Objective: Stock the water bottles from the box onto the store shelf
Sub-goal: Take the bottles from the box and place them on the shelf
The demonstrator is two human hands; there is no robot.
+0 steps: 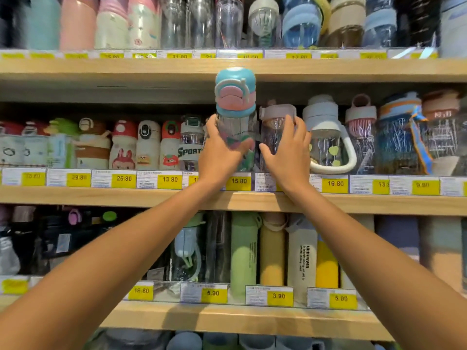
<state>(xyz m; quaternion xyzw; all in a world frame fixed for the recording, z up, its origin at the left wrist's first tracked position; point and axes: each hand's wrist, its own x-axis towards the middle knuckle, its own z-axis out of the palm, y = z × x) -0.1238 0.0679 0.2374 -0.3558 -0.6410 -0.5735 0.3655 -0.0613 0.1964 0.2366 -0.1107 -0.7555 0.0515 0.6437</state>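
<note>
Two hands at a wooden store shelf packed with drink bottles.

The left hand (222, 152) curls round a clear blue-lidded bottle (235, 92), upright at the middle shelf (101, 197). Just beside it, the right hand (288, 152) wraps around a clear grey-lidded bottle (276, 114). Yellow price tags (238, 181) line each pale wood edge.

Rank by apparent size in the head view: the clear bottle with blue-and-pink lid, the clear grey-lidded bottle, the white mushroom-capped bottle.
Largest: clear bottle with blue-and-pink lid, though it is held nearer the camera, so unsure.
Then: clear grey-lidded bottle.
Smallest: white mushroom-capped bottle.
</note>
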